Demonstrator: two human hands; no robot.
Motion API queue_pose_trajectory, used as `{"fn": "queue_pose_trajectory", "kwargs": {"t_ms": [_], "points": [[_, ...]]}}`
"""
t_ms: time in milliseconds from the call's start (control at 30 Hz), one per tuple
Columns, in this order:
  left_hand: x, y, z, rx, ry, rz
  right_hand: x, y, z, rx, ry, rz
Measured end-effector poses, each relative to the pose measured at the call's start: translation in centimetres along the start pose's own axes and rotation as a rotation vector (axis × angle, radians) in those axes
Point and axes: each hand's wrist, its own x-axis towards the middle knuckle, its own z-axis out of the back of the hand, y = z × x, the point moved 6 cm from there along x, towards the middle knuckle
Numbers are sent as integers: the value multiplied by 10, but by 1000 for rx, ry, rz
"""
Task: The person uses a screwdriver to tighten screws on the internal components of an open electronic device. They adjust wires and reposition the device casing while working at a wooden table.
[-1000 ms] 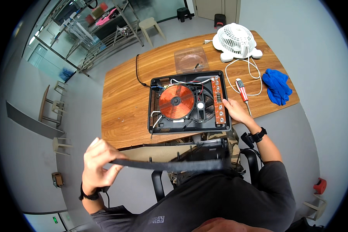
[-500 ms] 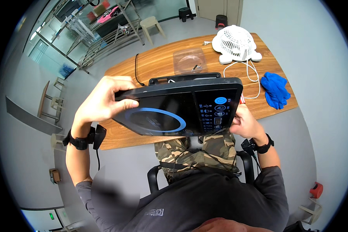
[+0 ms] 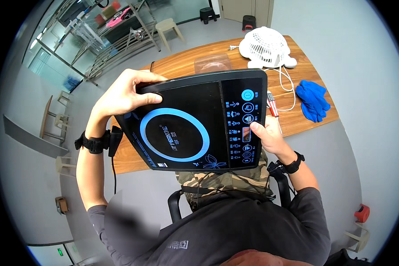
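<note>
The wooden table (image 3: 131, 155), its edge bowed by the lens, stood on a grey floor (image 3: 326, 153), with a pale wall (image 3: 337, 48) off at two o'clock. Taking the panel as the dial's centre, a metal rack (image 3: 144, 27) stood near eleven o'clock, a cream stool (image 3: 166, 26) between eleven and twelve, a black stool (image 3: 207, 15) at twelve, and a red object (image 3: 361, 213) far out at four.

A clear tray (image 3: 212, 63) lay just past twelve, its near part hidden by the panel. A white fan (image 3: 264, 46) sat between one and two, its cord (image 3: 292, 95) looping down near a screwdriver (image 3: 271, 104) at about half past two. A crumpled blue cloth (image 3: 312, 101) lay just short of three.

The black panel (image 3: 186, 124), with a blue ring and a column of button symbols, was held face up and tilted above the table, blocking the view of the middle of the surface. The left hand (image 3: 124, 93) pinched its rim at ten o'clock, thumb across the face. The right hand (image 3: 271, 138) gripped the three o'clock side, thumb on the buttons; its fingers' exact hold could not be told.
</note>
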Motion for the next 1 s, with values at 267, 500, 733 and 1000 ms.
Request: {"fn": "queue_pose_trajectory", "kwargs": {"t_ms": [267, 500, 733, 1000], "points": [[12, 20, -9, -33, 15, 16, -1, -8, 7, -39, -31, -20], [15, 30, -8, 169, -81, -30, -6, -21, -3, 154, -138, -132], [-23, 48, -7, 417, -315, -79, 2, -39, -15, 265, -104, -195], [-67, 104, 1, 365, -530, 111, 7, -40, 9, 287, -180, -160]]}}
